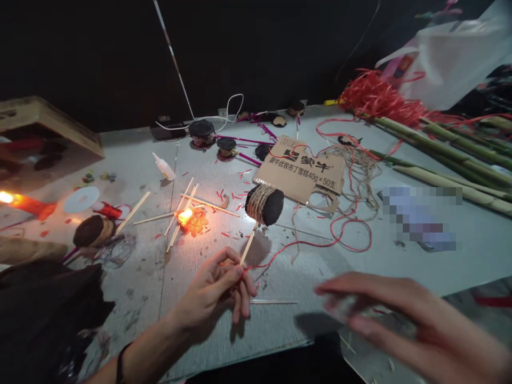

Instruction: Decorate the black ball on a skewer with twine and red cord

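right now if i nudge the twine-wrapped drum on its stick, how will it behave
The twine-wrapped drum looks top-heavy: its bulk sits at the end of a thin stick, so it may swing or twist in the left hand. The twine looks coarse, so its sides probably aren't slippery.

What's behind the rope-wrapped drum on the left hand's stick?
Beyond the drum, printed cardboard shows at upper right, and red scraps lie on the grey table at left. Whatever lies directly behind the drum is covered and cannot be seen.
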Demonstrator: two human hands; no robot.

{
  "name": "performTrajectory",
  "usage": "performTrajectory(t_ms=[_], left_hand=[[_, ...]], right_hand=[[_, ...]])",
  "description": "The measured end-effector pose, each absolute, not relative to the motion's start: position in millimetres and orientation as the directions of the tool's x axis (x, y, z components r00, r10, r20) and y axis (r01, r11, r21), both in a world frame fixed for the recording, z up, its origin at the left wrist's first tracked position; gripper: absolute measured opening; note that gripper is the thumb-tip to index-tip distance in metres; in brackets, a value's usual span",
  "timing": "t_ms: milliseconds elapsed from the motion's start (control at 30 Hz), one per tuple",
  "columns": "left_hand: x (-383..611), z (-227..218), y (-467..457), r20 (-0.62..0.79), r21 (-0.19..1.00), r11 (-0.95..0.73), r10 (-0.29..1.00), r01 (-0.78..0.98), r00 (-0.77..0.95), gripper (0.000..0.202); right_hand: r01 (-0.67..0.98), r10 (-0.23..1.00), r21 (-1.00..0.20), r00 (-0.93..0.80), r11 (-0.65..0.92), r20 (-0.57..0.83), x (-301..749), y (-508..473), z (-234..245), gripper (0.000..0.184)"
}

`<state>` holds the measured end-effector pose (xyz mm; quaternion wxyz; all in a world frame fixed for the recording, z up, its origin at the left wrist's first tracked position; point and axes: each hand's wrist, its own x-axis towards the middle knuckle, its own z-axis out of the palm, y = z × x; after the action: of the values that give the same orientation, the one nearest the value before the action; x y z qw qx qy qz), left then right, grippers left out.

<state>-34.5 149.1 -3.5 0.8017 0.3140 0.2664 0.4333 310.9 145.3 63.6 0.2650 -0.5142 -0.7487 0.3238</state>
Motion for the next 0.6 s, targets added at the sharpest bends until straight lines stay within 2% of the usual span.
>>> performTrajectory(t_ms=[67,167,200,300,333,367,433,600], left_hand=[[-34,-5,149,-0.157,0.738,0.43,0.859,-0.52,0.487,0.017],[-35,-6,147,-0.158,0.741,0.416,0.871,-0.527,0.465,0.016],[-35,-6,147,-0.157,0.741,0.413,0.873,-0.529,0.462,0.016],[-37,-6,146,-0.159,0.742,0.416,0.871,-0.526,0.464,0.019],[-38,-6,146,-0.167,0.741,0.419,0.872,-0.525,0.459,0.02],[-38,-7,146,-0.177,0.739,0.421,0.875,-0.526,0.451,0.02],[-38,-7,147,-0.186,0.732,0.42,0.881,-0.537,0.436,0.02],[-35,-6,148,-0.187,0.725,0.419,0.884,-0.547,0.429,0.021]], right_hand=[[0.537,0.841,-0.728,-0.532,0.426,0.1,264,145,64,0.06],[0.482,0.793,-0.752,-0.603,0.449,0.087,206,155,53,0.06],[0.471,0.791,-0.772,-0.608,0.427,0.067,194,158,49,0.055],[0.451,0.785,-0.827,-0.619,0.334,-0.021,182,162,42,0.01],[0.451,0.78,-0.833,-0.625,0.321,-0.038,184,163,44,0.01],[0.453,0.778,-0.833,-0.627,0.319,-0.043,188,163,47,0.019],[0.451,0.797,-0.824,-0.604,0.342,0.0,199,165,55,0.027],[0.477,0.875,-0.783,-0.451,0.4,0.173,225,175,70,0.021]])
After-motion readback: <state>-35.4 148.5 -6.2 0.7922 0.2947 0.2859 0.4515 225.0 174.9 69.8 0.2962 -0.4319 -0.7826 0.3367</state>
